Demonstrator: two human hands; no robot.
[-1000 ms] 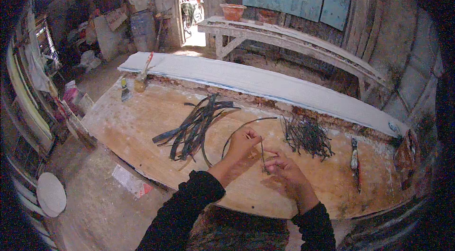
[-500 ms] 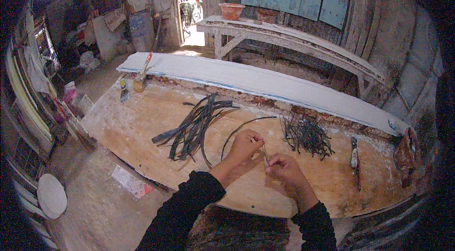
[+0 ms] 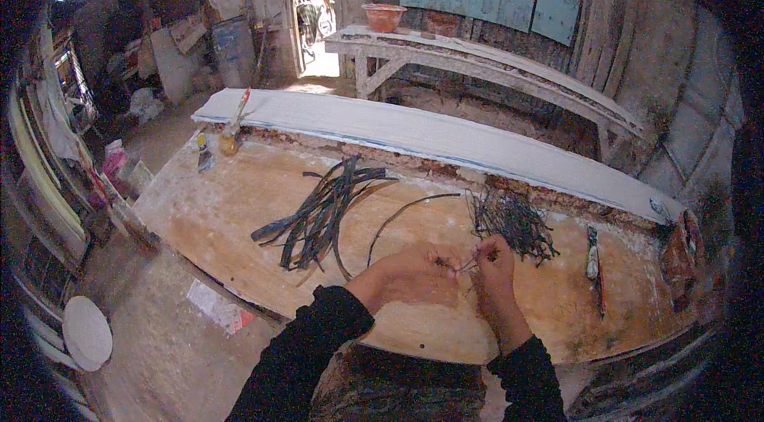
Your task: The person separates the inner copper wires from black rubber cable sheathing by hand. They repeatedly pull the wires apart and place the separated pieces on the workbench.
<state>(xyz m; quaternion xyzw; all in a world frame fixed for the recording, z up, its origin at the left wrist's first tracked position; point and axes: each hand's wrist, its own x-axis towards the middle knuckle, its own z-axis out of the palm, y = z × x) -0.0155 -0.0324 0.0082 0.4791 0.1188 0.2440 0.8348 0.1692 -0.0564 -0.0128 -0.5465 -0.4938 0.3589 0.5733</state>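
**Both hands pinch a thin strand over the workbench**

You stand at a long wooden workbench (image 3: 239,207), pale and dusty, that runs across the view from left to right. Along its far edge lies a long white board (image 3: 446,139), and behind that a rough grey bench (image 3: 509,76) carries a clay pot (image 3: 383,17). On the workbench, left of your hands, a bundle of dark flat strips (image 3: 322,211) fans out; one curved strip (image 3: 402,215) arcs from it toward your left hand. To the right of that, just beyond your right hand, sits a pile of thin dark wires (image 3: 509,219). Further right a small tool with a dark handle (image 3: 593,251) lies flat on the wood

Your left hand (image 3: 414,275) is curled closed, fingers folded in, and your right hand (image 3: 493,267) is closed too, its fingertips meeting the left. Between them you grip a thin strand (image 3: 465,265), held just above the near part of the workbench, close to the wire pile. Both sleeves are black
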